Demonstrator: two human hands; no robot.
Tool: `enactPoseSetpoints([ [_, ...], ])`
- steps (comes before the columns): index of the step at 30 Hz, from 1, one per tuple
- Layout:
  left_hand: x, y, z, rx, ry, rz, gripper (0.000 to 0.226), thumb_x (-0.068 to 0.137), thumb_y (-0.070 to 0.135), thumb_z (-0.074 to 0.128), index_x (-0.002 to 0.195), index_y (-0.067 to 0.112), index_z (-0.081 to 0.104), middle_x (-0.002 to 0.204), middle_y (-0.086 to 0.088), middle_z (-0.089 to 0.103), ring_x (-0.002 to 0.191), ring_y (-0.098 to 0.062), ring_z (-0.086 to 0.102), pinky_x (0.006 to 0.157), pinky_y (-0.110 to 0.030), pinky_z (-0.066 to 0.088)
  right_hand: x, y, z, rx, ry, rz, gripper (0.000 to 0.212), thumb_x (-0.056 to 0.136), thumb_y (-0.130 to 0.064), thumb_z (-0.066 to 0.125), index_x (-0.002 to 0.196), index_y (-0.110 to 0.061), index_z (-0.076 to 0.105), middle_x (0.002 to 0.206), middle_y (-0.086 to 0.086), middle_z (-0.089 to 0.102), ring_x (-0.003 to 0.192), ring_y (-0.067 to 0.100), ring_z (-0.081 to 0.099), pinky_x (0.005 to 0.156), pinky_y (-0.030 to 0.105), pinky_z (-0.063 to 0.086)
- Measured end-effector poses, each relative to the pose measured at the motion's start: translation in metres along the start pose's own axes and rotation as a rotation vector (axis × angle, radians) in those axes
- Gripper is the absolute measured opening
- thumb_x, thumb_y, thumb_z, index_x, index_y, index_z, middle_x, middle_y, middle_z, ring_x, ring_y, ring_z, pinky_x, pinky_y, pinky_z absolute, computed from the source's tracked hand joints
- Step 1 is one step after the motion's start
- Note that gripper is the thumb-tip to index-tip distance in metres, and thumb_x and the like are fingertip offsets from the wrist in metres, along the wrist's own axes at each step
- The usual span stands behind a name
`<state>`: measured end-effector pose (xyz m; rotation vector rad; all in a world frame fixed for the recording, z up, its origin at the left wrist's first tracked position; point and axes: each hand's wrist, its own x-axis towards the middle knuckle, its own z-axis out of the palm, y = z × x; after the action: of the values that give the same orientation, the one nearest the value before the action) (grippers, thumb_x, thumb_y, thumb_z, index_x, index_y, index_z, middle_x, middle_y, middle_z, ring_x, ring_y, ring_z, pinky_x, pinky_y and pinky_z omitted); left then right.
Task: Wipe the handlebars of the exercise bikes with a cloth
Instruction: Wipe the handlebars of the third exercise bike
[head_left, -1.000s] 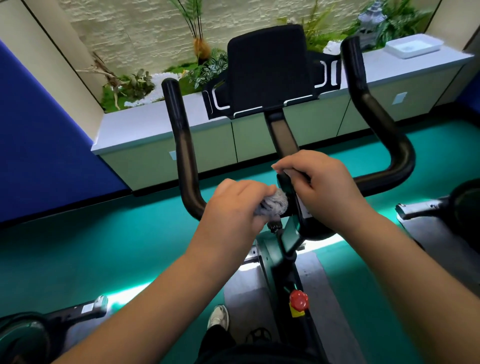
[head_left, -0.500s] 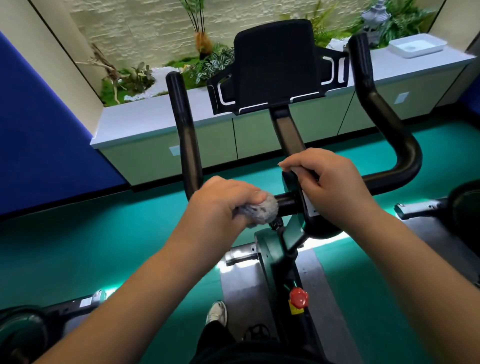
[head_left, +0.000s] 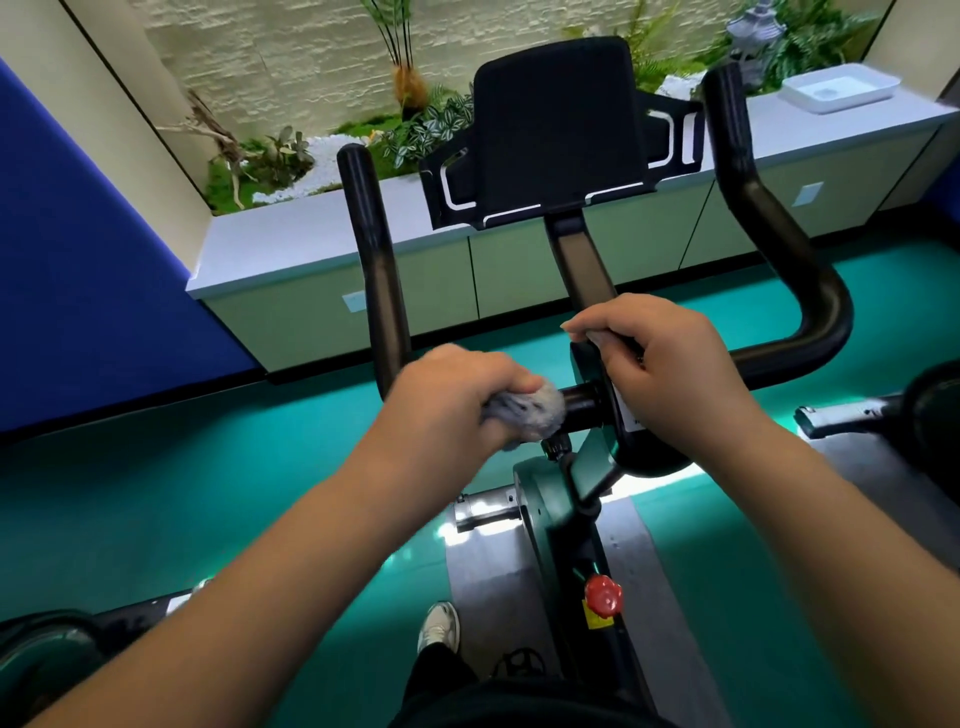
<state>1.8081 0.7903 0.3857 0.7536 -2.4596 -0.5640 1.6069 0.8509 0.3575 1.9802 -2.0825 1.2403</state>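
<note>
the left hand (head_left: 457, 395) is curled round a bunched grey cloth (head_left: 524, 410), pressing it onto the black crossbar of the handlebars (head_left: 582, 402) just to the left of the centre mount. the right hand (head_left: 660, 364) sits close beside it, on the other side of the mount, its fingers curled over the top of the stem clamp (head_left: 608, 340) as if to steady the bike; the two hands are near each other but not touching, with a short bare stretch of bar between them.

the step in hand looks like wiping the inner part of the left bar. outward from the left hand the left horn (head_left: 371, 249) rises up and away, and beyond the right hand the right horn (head_left: 779, 249) bends out and up; both look untouched by the cloth at this instant, though whether they are already clean cannot be told. the tablet holder (head_left: 556, 130) stands above and between the hands.

the next move likely calls for sliding the cloth away from the mount, round the bend and up the left horn, keeping the fingers wrapped so the cloth hugs the tube. parts of other bikes (head_left: 883, 410) show to the far right and lower left, so more handlebars probably remain.
</note>
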Motion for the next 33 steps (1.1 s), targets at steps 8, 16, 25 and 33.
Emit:
enactPoseSetpoints([
  [8, -0.001, 0.005, 0.017, -0.005, 0.03, 0.158, 0.038, 0.059, 0.005, 0.065, 0.092, 0.025, 0.062, 0.087, 0.0, 0.07, 0.083, -0.031, 0.061, 0.074, -0.036, 0.042, -0.001, -0.004, -0.001, -0.018, -0.007, 0.015, 0.024, 0.086, -0.005, 0.054, 0.099, -0.016, 0.071, 0.093, -0.004, 0.07, 0.091, 0.013, 0.061, 0.081, 0.017, 0.041],
  [16, -0.03, -0.043, -0.041, 0.112, 0.011, -0.043, 0.045, 0.063, -0.003, 0.079, 0.098, 0.025, 0.072, 0.099, 0.013, 0.067, 0.094, -0.01, 0.06, 0.082, -0.026, 0.048, -0.001, -0.008, -0.005, -0.019, -0.049, 0.023, 0.023, 0.089, -0.002, 0.056, 0.101, -0.016, 0.071, 0.094, -0.005, 0.069, 0.092, 0.014, 0.062, 0.082, 0.023, 0.044],
  [25, -0.044, -0.057, -0.052, -0.218, 0.276, -0.493, 0.029, 0.072, -0.001, 0.078, 0.075, 0.026, 0.067, 0.061, 0.006, 0.064, 0.051, 0.001, 0.057, 0.052, -0.011, 0.045, 0.0, -0.025, -0.004, -0.058, -0.038, 0.082, 0.023, 0.086, -0.001, 0.059, 0.101, -0.015, 0.071, 0.097, -0.004, 0.066, 0.095, 0.012, 0.06, 0.082, 0.011, 0.036],
  [33, -0.093, -0.07, -0.064, -0.694, 0.386, -0.686, 0.02, 0.08, -0.005, 0.067, 0.079, 0.015, 0.066, 0.067, 0.005, 0.069, 0.062, -0.01, 0.06, 0.067, -0.03, 0.048, -0.011, -0.128, 0.046, 0.317, -0.095, -0.049, 0.024, 0.085, -0.021, 0.063, 0.109, -0.019, 0.067, 0.105, -0.01, 0.064, 0.102, 0.001, 0.058, 0.09, 0.016, 0.044],
])
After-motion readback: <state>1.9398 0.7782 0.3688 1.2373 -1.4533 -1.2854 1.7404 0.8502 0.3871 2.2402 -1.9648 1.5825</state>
